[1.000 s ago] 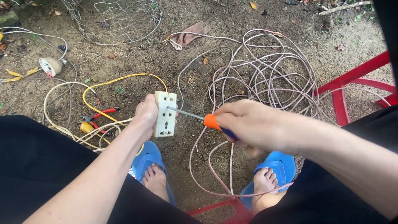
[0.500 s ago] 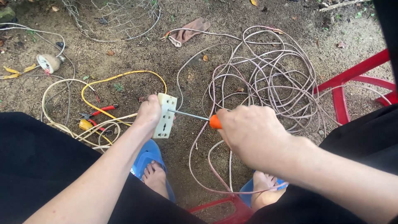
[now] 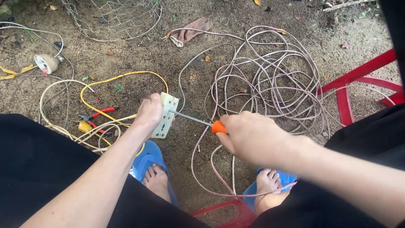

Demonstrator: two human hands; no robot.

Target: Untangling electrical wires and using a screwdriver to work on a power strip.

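Observation:
My left hand [image 3: 148,113] grips a cream rectangular socket block [image 3: 165,115], held upright over the dirt. My right hand [image 3: 252,137] is closed round an orange-handled screwdriver [image 3: 218,126]. Its metal shaft runs left and its tip touches the upper face of the block. Both forearms reach in from the bottom, over black trousers. My feet in blue sandals [image 3: 147,161] rest on the ground below the hands.
A large tangle of pale cable [image 3: 270,80] lies on the dirt to the right. Yellow and white wires [image 3: 114,78], red-handled pliers [image 3: 98,115] and a lamp holder [image 3: 47,63] lie left. A red stool frame [image 3: 350,90] stands right; wire mesh [image 3: 114,17] and a rag [image 3: 190,30] lie farther off.
My right hand has shifted slightly right and turned on the screwdriver handle. The block stays in my left hand, tip still against it.

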